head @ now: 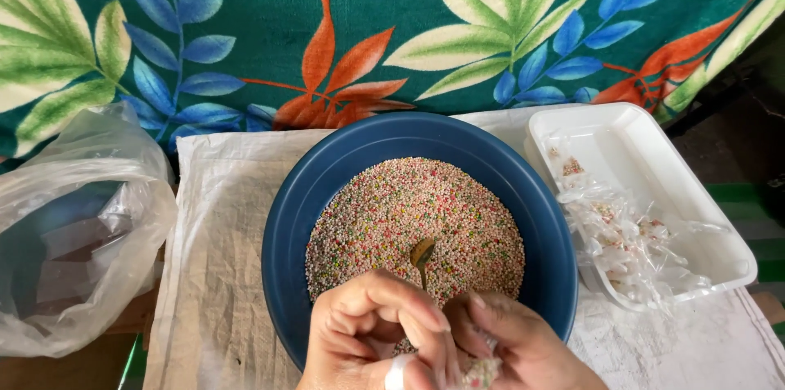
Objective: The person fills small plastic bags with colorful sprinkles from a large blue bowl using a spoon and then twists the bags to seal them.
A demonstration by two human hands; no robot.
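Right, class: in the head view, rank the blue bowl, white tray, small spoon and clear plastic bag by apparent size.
1. Blue bowl, largest.
2. and 3. White tray and clear plastic bag: look alike, and the bag is cut off by the frame, so unranked.
4. Small spoon, smallest.

A white woven cloth [221, 218] covers the tabletop [65, 369]. On the cloth sit a dark blue bowl [327, 186] and a white foam tray [654, 169]; a clear plastic bag [74, 218] lies at its left edge.
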